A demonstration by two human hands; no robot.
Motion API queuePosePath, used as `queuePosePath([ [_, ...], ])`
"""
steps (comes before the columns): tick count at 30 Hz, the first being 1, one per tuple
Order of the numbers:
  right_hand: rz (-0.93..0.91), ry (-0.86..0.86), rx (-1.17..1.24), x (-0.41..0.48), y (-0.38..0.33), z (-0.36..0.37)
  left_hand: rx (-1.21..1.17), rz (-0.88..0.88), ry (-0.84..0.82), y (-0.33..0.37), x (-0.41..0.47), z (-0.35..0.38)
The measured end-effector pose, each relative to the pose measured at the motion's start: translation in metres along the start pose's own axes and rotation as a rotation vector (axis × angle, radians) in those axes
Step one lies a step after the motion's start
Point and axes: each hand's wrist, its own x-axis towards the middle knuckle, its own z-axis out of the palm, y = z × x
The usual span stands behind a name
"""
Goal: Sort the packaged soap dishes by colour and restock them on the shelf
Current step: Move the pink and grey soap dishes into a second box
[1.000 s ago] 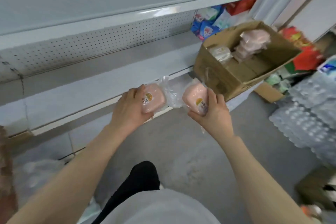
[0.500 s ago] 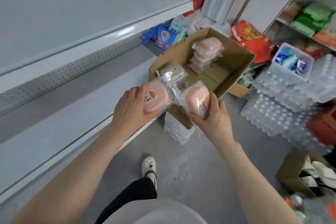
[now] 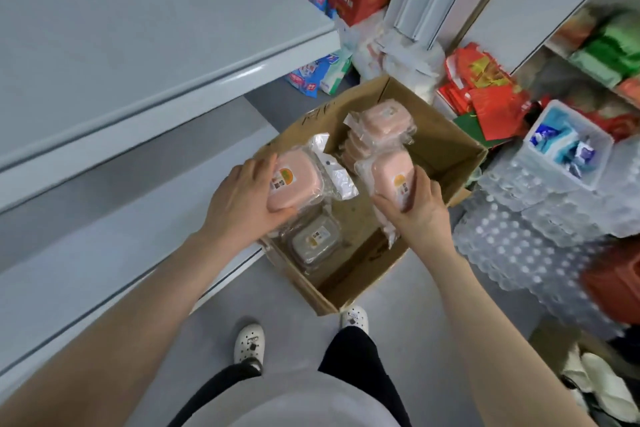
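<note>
While the left grip [image 3: 242,199] curls round a pink soap dish [image 3: 294,180] over the cardboard box [image 3: 445,146] | right grip [image 3: 417,213] clasps a second pink dish [image 3: 393,172] just right of it | pink stack [image 3: 384,121] far inside box | grey dish [image 3: 315,239] near-left inside | shelf [image 3: 104,253] left

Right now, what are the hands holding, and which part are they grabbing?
The left hand grips one wrapped pink soap dish by its left end. The right hand grips a second pink soap dish by its near end.
</note>
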Motion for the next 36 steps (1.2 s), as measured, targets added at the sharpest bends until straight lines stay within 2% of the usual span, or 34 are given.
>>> queuePosePath([
  [3, -0.137, -0.088, -0.092, 0.065, 0.039, 0.002, 0.005, -0.084, -0.004, 0.015, 0.02, 0.017],
  [6, -0.313, -0.325, -0.31, 0.134, 0.08, 0.008, 0.007, -0.193, 0.026, 0.04, 0.039, 0.035],
  [8, -0.494, -0.478, -0.454, 0.171, 0.102, 0.015, 0.021, -0.289, 0.018, 0.064, 0.049, 0.046],
  [11, -0.686, -0.62, -0.604, 0.21, 0.126, 0.032, 0.048, -0.38, 0.02, 0.097, 0.061, 0.065],
  [16, -0.826, -0.808, -0.743, 0.247, 0.141, 0.08, 0.047, -0.432, -0.016, 0.129, 0.058, 0.093],
  [19, -0.783, -0.851, -0.723, 0.254, 0.149, 0.106, 0.048, -0.466, -0.059, 0.141, 0.055, 0.109],
  [23, -0.756, -0.821, -0.617, 0.254, 0.148, 0.106, 0.049, -0.449, -0.099, 0.153, 0.057, 0.124],
  [26, -0.752, -0.772, -0.543, 0.253, 0.15, 0.072, 0.045, -0.401, -0.184, 0.171, 0.073, 0.136],
  [28, -0.793, -0.62, -0.436, 0.257, 0.154, 0.041, 0.038, -0.346, -0.254, 0.185, 0.09, 0.147],
  [30, -0.817, -0.395, -0.259, 0.268, 0.161, 0.015, 0.031, -0.28, -0.303, 0.2, 0.112, 0.16],
  [32, -0.792, -0.226, -0.198, 0.287, 0.172, 0.0, 0.007, -0.239, -0.317, 0.218, 0.136, 0.174],
  [34, -0.732, -0.18, -0.233, 0.305, 0.182, -0.001, -0.007, -0.206, -0.29, 0.233, 0.162, 0.19],
  [36, -0.692, -0.203, -0.253, 0.318, 0.189, 0.006, 0.01, -0.187, -0.251, 0.243, 0.186, 0.211],
])
